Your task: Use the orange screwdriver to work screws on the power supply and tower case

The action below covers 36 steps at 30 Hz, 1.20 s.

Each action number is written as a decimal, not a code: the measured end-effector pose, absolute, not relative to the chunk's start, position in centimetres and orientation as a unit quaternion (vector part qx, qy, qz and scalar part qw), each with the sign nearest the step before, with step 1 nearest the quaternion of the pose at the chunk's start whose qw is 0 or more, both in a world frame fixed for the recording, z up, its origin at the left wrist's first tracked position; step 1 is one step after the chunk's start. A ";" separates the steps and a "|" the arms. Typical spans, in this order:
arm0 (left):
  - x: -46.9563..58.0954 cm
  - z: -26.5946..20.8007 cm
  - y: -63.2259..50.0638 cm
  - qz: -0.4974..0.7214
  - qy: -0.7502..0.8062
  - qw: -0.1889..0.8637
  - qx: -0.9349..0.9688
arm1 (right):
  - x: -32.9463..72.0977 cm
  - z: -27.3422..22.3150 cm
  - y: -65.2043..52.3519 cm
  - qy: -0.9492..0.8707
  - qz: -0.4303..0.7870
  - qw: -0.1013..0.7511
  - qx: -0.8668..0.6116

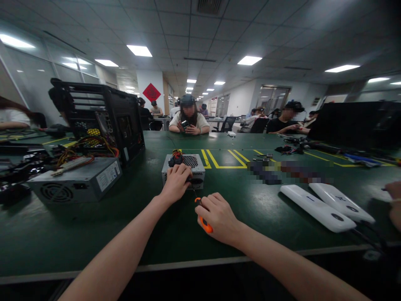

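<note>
A small grey power supply (184, 182) with a perforated top stands in front of me on the green table. My left hand (176, 182) grips it, the fingers bent over its top and front edge. A bundle of coloured wires (176, 155) lies on top, just beyond the fingers. My right hand (217, 217) is closed around the orange and black handle of a screwdriver (206, 225). The thin shaft points up and forward at the front face of the power supply. Whether the tip touches a screw is too small to tell.
At left, a larger power supply (75, 182) with loose cables lies before an open black computer case (103, 117). Two white devices (318, 207) with cords lie at right, near blurred items and tools (263, 159). A person (189, 119) sits opposite; another person's hand (395, 196) shows at far right.
</note>
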State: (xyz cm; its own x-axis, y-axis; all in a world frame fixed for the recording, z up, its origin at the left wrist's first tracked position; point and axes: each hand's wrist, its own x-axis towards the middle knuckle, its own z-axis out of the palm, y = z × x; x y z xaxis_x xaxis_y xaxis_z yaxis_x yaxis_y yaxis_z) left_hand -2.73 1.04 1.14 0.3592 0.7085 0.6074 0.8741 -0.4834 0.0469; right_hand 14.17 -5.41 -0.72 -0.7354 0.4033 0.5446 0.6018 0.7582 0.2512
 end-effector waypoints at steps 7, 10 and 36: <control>-2.8 1.0 1.1 -0.288 -0.486 0.158 -0.810 | 14.0 -0.2 -5.4 -0.917 -0.186 0.221 -0.277; -2.8 1.0 1.1 -0.287 -0.484 0.160 -0.811 | 14.0 -0.5 -5.3 -0.907 -0.145 0.258 -0.298; -2.8 -1.1 1.5 -0.338 -0.564 -0.297 -0.693 | 14.6 -0.7 -4.9 -0.909 -0.170 0.275 -0.263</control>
